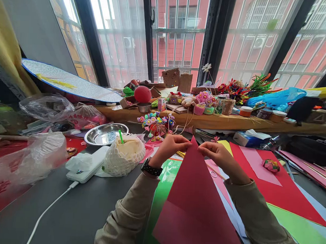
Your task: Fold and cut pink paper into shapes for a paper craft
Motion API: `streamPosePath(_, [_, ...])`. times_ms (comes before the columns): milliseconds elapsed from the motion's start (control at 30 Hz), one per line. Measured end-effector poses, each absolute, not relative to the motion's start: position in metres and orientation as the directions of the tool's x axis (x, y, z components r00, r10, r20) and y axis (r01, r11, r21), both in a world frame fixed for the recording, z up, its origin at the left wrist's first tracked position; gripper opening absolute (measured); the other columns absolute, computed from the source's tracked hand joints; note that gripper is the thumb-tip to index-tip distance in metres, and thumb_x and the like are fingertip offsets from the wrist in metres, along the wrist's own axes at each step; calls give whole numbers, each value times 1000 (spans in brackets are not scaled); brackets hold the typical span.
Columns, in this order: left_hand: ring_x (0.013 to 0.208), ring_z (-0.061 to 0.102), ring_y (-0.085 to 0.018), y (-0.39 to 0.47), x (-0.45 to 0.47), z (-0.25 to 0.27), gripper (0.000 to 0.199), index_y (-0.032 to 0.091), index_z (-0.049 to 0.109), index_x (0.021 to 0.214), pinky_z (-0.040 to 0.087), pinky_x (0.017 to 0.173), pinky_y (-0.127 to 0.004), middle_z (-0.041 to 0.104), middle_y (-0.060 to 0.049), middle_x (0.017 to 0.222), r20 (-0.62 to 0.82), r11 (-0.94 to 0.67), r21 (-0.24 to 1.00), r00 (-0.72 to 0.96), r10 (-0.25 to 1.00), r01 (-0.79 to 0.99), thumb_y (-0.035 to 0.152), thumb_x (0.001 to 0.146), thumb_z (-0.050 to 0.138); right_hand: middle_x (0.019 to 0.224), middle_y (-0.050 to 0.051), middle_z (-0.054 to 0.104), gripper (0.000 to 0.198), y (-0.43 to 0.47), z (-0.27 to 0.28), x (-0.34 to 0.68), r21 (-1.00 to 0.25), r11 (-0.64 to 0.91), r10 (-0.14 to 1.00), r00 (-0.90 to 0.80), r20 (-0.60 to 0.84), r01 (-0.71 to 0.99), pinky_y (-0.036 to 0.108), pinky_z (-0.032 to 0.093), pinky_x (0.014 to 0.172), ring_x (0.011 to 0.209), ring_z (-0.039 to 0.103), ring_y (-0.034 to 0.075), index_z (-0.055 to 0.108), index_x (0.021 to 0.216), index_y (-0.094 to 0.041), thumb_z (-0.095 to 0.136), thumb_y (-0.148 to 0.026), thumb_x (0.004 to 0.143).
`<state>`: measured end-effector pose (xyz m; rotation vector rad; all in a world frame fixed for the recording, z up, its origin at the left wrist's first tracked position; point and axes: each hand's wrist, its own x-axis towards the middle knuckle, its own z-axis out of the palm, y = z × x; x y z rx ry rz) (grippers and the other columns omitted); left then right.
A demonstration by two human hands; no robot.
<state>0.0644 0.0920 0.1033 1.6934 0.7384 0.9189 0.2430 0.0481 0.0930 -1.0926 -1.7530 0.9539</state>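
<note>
A sheet of dark pink paper (194,188) stands tilted in front of me, with its pointed corner at the top. My left hand (170,148), with a dark watch on the wrist, pinches the left edge near that tip. On the opposite edge, my right hand (216,153) pinches the paper between thumb and fingers. A lighter pink band crosses the sheet's lower left. Behind the sheet, a green sheet (164,186) shows on the left, and part of a pair of scissors (213,174) shows on the right.
Left of my arm are a netted coconut with a green straw (125,154), a white power bank with a cable (86,169) and a metal plate (106,134). Red paper (279,184) bears a crumpled paper ball (271,165) on the right. Crafts crowd the wooden sill (228,122).
</note>
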Motion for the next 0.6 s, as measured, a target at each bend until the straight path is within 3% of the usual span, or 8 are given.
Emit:
streamPosePath(267, [52,51,-7,87,70,105,19,9,62,66,41,51,-16,57,0,56,220,-293,954,504,835,70,28,62,62,61,-1,51,24,51,88,242,-919,319,934,-244,262,233,21,35,51,57,46,10,55,68,-15,55,-40,69])
streamPosePath(600, [51,49,-7,91,69,98,23,8,60,65,38,47,-16,55,0,55,221,-350,925,540,812,148,32,62,60,60,-1,52,31,57,78,239,-831,350,936,-192,294,432,21,36,50,56,48,11,54,66,-15,51,-45,70])
